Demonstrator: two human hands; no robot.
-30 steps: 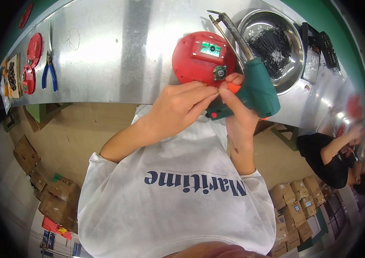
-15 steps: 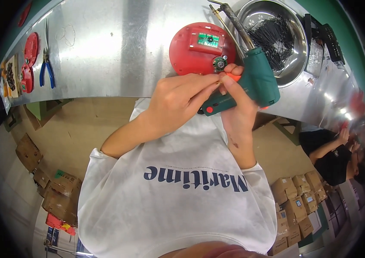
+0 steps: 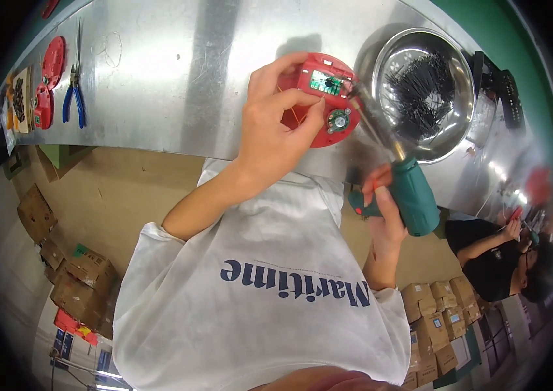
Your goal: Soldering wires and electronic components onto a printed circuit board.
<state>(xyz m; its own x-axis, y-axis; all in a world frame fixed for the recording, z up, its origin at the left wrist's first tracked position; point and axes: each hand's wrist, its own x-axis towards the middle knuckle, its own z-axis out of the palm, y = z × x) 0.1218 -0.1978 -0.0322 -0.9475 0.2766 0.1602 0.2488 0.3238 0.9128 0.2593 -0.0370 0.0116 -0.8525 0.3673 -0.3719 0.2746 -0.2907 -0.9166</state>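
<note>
My left hand (image 3: 270, 127) is at a round red plastic housing (image 3: 322, 138). Its thumb and index finger pinch a thin wire, while another finger lies along the housing's far edge. On the housing are a small green circuit board (image 3: 326, 83) and a round metal-and-green part (image 3: 338, 121). My right hand (image 3: 387, 212) is wrapped round the handle of a green soldering gun (image 3: 418, 199). The gun's metal barrel reaches toward the board; whether its tip touches is blurred.
A steel bowl (image 3: 466, 98) of black wires (image 3: 420, 91) stands right of the housing. Blue-handled pliers (image 3: 73, 98) and red plastic pieces (image 3: 44, 107) lie at the table's left. A co-worker (image 3: 495, 260) is at the right, near cardboard boxes (image 3: 433, 329).
My hands have come apart. My right hand moved nearer with the soldering gun, whose barrel now points at the board. My left hand went to the housing, which has shifted right and toward me.
</note>
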